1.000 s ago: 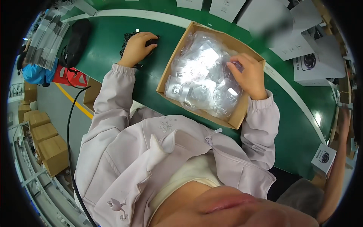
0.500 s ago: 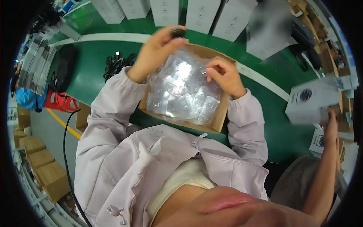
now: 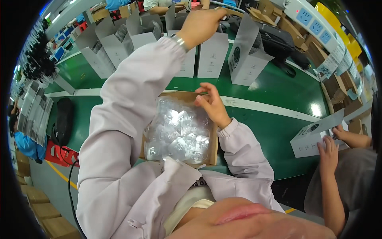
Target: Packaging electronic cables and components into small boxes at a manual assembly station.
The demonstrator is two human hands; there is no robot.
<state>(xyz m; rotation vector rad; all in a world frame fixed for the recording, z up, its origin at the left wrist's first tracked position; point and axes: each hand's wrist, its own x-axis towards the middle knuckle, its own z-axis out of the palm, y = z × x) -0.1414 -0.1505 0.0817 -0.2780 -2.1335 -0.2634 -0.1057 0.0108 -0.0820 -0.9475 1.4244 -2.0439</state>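
Observation:
My left hand (image 3: 202,27) stretches far forward over the open white boxes, seen from its back. Its fingers are closed at the top of a white box (image 3: 212,55), and a small dark thing, too hidden to make out, shows at the fingertips. My right hand (image 3: 213,105) hovers over the far right edge of a shallow cardboard tray (image 3: 213,147). Its fingers are partly bent and apart, with nothing visible in them. Clear plastic blister packs (image 3: 179,131) fill the tray in a loose heap, and my left sleeve covers its left side.
Several open white boxes line the far side of the green table (image 3: 258,147). A black bag (image 3: 276,40) lies behind them. To the right, a co-worker's hands (image 3: 329,153) handle another white box (image 3: 310,139). A power strip (image 3: 312,22) hangs at upper right.
My left hand, with a small black item in it, has gone from above the tray forward to the boxes. My right hand has lifted off the packs. The view has tilted up.

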